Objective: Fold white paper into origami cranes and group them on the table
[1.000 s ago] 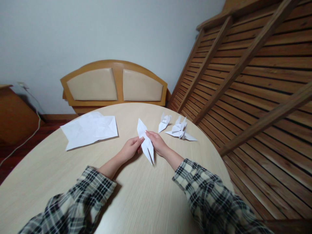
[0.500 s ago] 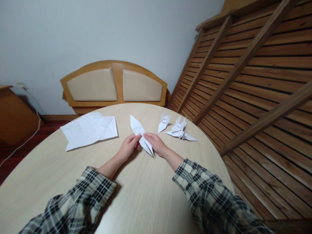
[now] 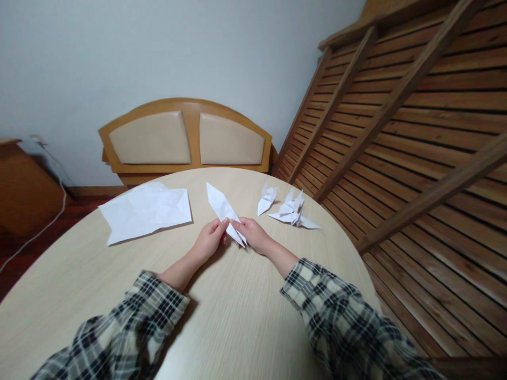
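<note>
A long, diamond-shaped piece of folded white paper is held between both hands over the middle of the table. Its broad point aims away to the upper left, and two narrow split points aim back toward me. My left hand pinches its left edge, thumb on top. From the right, my right hand grips it near the split, thumb also on top and the other fingers mostly hidden. Several folded paper cranes stand to the right: one crane alone, and a cluster of cranes close together.
White creased paper sheets lie on the left of the round wooden table. Beyond the table's far edge is a padded headboard. A slatted wooden frame leans along the right side.
The folded paper has shifted slightly up and to the left in my hands, and its split points show less below the fingers. Both hands have barely moved.
</note>
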Available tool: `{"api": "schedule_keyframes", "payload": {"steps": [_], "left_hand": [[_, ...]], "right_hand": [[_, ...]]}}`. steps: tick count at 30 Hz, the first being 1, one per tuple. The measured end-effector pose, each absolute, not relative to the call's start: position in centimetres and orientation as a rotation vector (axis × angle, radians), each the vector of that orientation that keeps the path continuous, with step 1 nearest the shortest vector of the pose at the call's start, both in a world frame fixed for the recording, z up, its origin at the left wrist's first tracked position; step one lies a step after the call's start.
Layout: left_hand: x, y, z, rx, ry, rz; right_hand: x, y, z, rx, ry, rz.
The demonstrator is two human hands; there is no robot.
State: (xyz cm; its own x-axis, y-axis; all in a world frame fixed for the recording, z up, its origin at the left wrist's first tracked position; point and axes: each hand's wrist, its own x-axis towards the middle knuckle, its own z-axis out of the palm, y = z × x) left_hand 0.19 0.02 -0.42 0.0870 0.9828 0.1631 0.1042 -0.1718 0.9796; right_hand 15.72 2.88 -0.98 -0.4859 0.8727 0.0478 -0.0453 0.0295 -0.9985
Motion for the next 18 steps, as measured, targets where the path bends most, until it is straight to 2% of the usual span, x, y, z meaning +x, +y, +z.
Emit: {"api": "schedule_keyframes", "payload": {"steps": [11, 18], "left_hand": [[0.34, -0.21, -0.20, 1.503, 1.051, 1.149], [0.27, 0.03, -0.56, 1.384, 1.048, 1.260]], "right_hand": [[15.74, 2.96, -0.96, -0.917, -1.509, 1.486], [15.79, 2.88, -0.85, -0.854, -1.617, 1.505]]}}
